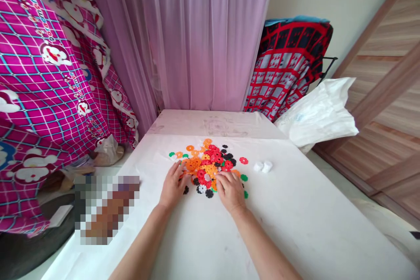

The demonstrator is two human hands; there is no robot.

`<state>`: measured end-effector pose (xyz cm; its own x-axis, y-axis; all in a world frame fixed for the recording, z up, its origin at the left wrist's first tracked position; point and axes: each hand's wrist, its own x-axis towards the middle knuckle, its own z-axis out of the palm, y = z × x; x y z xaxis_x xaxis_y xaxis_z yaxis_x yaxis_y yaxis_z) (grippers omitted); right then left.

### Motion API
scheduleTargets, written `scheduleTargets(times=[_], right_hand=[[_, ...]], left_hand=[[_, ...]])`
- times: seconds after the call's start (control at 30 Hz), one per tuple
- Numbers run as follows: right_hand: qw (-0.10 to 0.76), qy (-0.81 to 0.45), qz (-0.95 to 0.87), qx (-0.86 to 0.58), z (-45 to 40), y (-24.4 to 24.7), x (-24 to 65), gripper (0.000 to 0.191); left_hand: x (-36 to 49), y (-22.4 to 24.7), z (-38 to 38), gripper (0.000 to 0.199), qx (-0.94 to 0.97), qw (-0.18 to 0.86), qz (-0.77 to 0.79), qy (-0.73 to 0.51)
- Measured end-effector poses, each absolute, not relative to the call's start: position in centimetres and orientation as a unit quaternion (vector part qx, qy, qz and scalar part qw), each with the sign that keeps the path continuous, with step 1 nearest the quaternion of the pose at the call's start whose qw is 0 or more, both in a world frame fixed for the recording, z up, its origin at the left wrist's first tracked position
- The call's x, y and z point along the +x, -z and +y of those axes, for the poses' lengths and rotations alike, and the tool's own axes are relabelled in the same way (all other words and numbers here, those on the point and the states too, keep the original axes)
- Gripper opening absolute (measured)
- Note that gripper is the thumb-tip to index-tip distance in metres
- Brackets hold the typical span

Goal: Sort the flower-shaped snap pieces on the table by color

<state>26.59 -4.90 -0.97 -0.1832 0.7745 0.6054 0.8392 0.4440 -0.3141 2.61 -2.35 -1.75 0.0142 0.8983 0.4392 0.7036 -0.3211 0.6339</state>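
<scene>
Centrally on the white-covered desk (pixel 200 245), a loose pile of discs (pixel 213 159) lies between the two hands. Discs: small, flat, round, with notched edges giving a flower or snowflake outline. Colours noted: orange mostly on the left and far side, red through the middle, black toward the right and near edges, a few green and white at the fringes. Discs overlap in the centre and thin to single pieces around it; one red disc lies apart on the right.

Left hand (pixel 173 186): at the pile's left edge, fingers bent at the orange and red discs; grip on any single disc cannot be told. Right hand (pixel 232 190): at the near right edge, palm down, fingers curved over the discs; grip likewise cannot be told. Hands are apart from each other.

Containers: white bag (pixel 320 111) beside the far right part of the desk, crumpled and tilted; contents not visible. Clear plastic bag (pixel 110 151) left of the desk, low down; contents indistinct. Two white lumps (pixel 263 166) sit on the desk, right of the pile. Pixelated patch (pixel 110 210) over the left edge; what it covers cannot be read.
</scene>
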Motion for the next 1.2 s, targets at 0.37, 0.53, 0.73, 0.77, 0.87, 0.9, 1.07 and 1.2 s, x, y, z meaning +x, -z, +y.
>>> scheduleTargets(times=[0.37, 0.53, 0.73, 0.77, 0.87, 0.9, 1.07, 1.2], right_hand=[[0.266, -0.001, -0.794, -0.547, -4.1, -0.5, 24.7, 0.031], [0.285, -0.046, -0.779, -0.557, -3.4, 0.4, 25.0, 0.013], [0.343, -0.014, -0.759, -0.553, -2.3, 1.5, 25.5, 0.011], [0.353, -0.001, -0.756, -0.551, -2.4, 1.4, 25.5, 0.012], [0.376, 0.027, -0.764, -0.524, -3.6, 0.7, 25.5, 0.016], [0.371, 0.027, -0.780, -0.503, -4.3, 0.4, 25.4, 0.018], [0.243, -0.007, -0.893, -0.379, -6.5, -0.6, 24.3, 0.038], [0.195, -0.019, -0.896, -0.399, -3.3, -0.3, 23.8, 0.041]], left_hand=[[-0.4, 2.1, -0.8, 0.038, 0.444, 0.254, 0.640, -0.574], [-2.2, 1.8, 1.8, 0.037, 0.406, 0.237, 0.653, -0.593], [-1.7, 1.5, 2.0, 0.041, 0.414, 0.253, 0.644, -0.592], [-1.6, 1.3, 1.8, 0.041, 0.418, 0.253, 0.645, -0.588], [-1.4, 0.7, 1.5, 0.040, 0.424, 0.251, 0.654, -0.574], [-1.4, 0.6, 1.4, 0.040, 0.422, 0.251, 0.659, -0.570], [-1.2, 0.4, 1.2, 0.041, 0.423, 0.255, 0.668, -0.556], [-1.2, 0.7, 1.2, 0.041, 0.433, 0.248, 0.689, -0.526]])
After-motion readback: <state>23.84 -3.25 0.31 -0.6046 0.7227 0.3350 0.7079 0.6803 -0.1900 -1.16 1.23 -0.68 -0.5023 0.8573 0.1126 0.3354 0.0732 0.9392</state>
